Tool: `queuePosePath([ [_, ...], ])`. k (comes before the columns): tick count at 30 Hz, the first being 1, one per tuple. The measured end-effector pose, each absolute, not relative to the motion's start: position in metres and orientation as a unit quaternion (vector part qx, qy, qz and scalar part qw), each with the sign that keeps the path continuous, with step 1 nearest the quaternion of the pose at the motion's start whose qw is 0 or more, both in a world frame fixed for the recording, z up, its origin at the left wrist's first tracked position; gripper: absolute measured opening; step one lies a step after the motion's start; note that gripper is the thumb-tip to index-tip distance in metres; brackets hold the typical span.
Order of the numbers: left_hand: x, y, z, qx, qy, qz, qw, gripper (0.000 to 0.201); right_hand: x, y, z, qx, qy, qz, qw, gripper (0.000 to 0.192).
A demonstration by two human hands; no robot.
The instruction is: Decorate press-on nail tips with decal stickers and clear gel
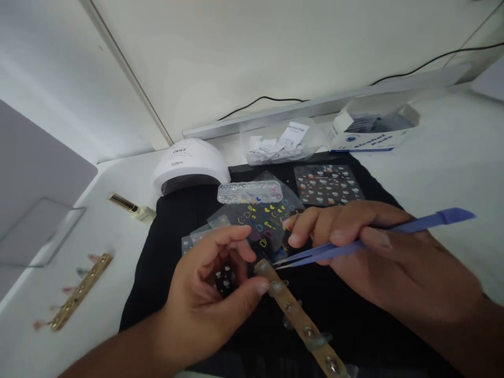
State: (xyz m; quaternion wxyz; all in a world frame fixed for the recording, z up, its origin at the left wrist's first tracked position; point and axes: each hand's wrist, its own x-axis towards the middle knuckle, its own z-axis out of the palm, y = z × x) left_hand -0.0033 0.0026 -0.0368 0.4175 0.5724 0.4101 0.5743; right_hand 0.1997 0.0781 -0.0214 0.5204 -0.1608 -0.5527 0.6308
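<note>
My left hand (212,294) pinches the upper end of a gold nail-tip holder strip (303,328) that carries several clear nail tips and runs down to the lower right. My right hand (378,257) grips blue tweezers (354,244), their point touching the nail tip at the strip's top end (264,266). Both hands hover over a black mat (354,325). Under them lie sticker sheets with coloured heart shapes (262,218).
A white nail lamp (189,165) stands at the back left, a clear rhinestone case (250,191) in front of it. Another sticker sheet (326,184), a bag of pads (279,142) and an alcohol-pad box (370,131) lie behind. A polish bottle (134,209) and second gold strip (81,291) sit left.
</note>
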Motion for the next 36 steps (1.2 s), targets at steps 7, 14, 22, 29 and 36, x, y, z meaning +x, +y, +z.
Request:
queuePosePath([
  [7, -0.005, 0.004, -0.032, 0.584, 0.416, 0.565, 0.408, 0.054, 0.2, 0.076, -0.02, -0.175, -0.559, 0.625, 0.516, 0.017],
  [14, -0.012, 0.001, -0.035, 0.635, 0.419, 0.536, 0.366, 0.053, 0.199, 0.071, -0.016, -0.186, -0.564, 0.614, 0.52, 0.016],
  [22, -0.01, 0.002, -0.036, 0.628, 0.419, 0.551, 0.355, 0.048, 0.2, 0.069, -0.016, -0.193, -0.595, 0.573, 0.529, 0.019],
  [29, -0.009, 0.004, -0.037, 0.624, 0.421, 0.563, 0.342, 0.045, 0.203, 0.065, -0.018, -0.187, -0.635, 0.527, 0.533, 0.019],
  [36, -0.009, 0.005, -0.035, 0.626, 0.41, 0.572, 0.336, 0.049, 0.204, 0.064, -0.019, -0.172, -0.658, 0.51, 0.527, 0.019],
])
